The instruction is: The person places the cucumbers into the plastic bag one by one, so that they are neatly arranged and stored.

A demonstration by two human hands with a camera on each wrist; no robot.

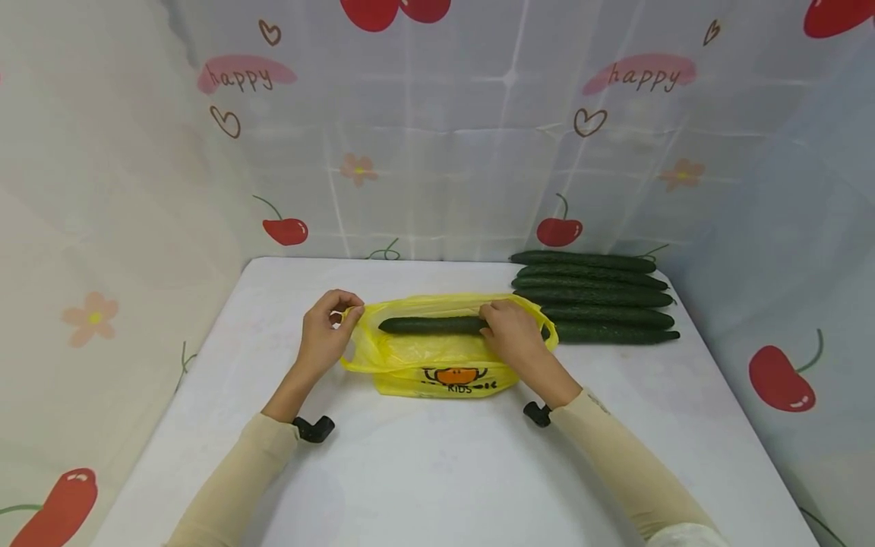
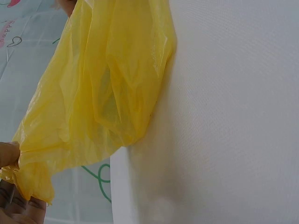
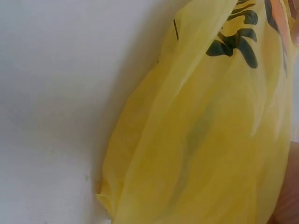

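A yellow plastic bag (image 1: 410, 355) with an orange cartoon print lies on the white table, its mouth spread wide. My left hand (image 1: 324, 331) pinches the bag's left end between thumb and fingers; in the left wrist view the thumb and fingers (image 2: 8, 154) grip a bunched bit of the film. Over the bag's opening, my right hand (image 1: 513, 334) holds a dark green cucumber (image 1: 431, 326) near its right part. The cucumber lies lengthwise within the mouth. A dark shape shows faintly through the film in the right wrist view.
Several more cucumbers (image 1: 595, 296) lie side by side at the table's back right, their left ends close to the bag. Printed curtains (image 1: 437, 137) stand behind the white table (image 1: 437, 471) and on both sides. A black wrist device (image 1: 316, 429) sits below each hand.
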